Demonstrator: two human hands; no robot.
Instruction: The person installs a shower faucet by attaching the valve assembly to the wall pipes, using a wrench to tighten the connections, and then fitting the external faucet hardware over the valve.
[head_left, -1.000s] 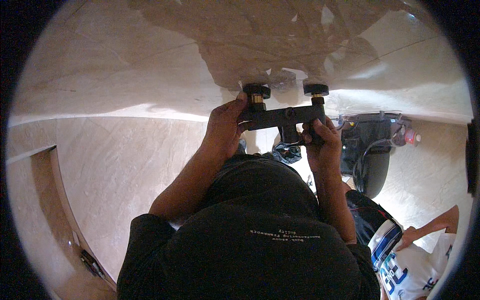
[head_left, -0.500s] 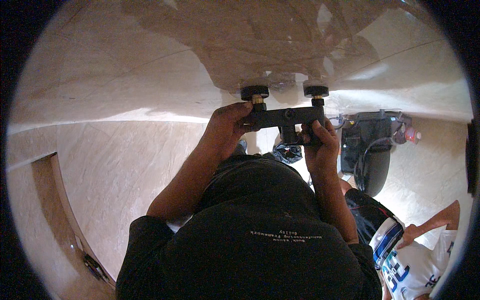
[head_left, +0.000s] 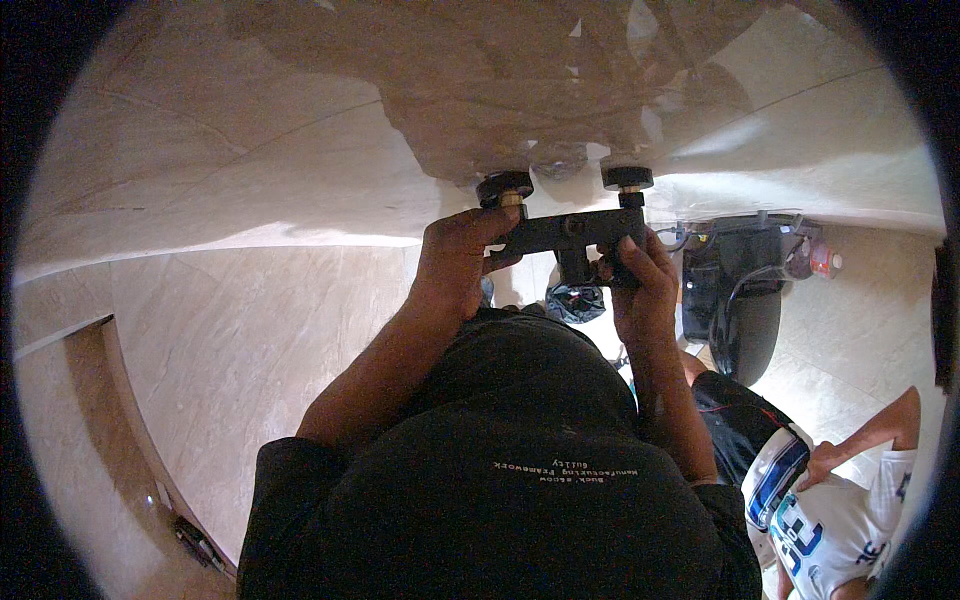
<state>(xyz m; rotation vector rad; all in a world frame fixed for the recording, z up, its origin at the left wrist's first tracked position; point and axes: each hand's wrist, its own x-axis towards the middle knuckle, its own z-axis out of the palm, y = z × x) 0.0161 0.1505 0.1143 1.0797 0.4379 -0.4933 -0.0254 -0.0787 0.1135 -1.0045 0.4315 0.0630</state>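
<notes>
A black wall-mounted mixer tap (head_left: 550,234) spans between my hands, just in front of the tiled wall. My left hand (head_left: 450,262) is closed on its left end, thumb up by the brass fitting (head_left: 512,199) under the left round black cover plate (head_left: 503,186). That plate sits slightly tilted. My right hand (head_left: 642,278) grips the right end from below, thumb on the front. Above it, the right round cover plate (head_left: 628,178) and its brass connector (head_left: 630,192) meet the mixer end. Whether the joints are fully seated, I cannot tell.
Glossy beige tiles (head_left: 250,140) face me. To the right stands a black toilet (head_left: 745,315), with a bottle with a red part (head_left: 825,263) beside it. A black plastic bag (head_left: 576,303) lies below the mixer. Another person in a white shirt (head_left: 825,530) is at lower right.
The left cover plate has tipped a little and my left thumb has shifted right along the fitting. The mixer has moved slightly left and up.
</notes>
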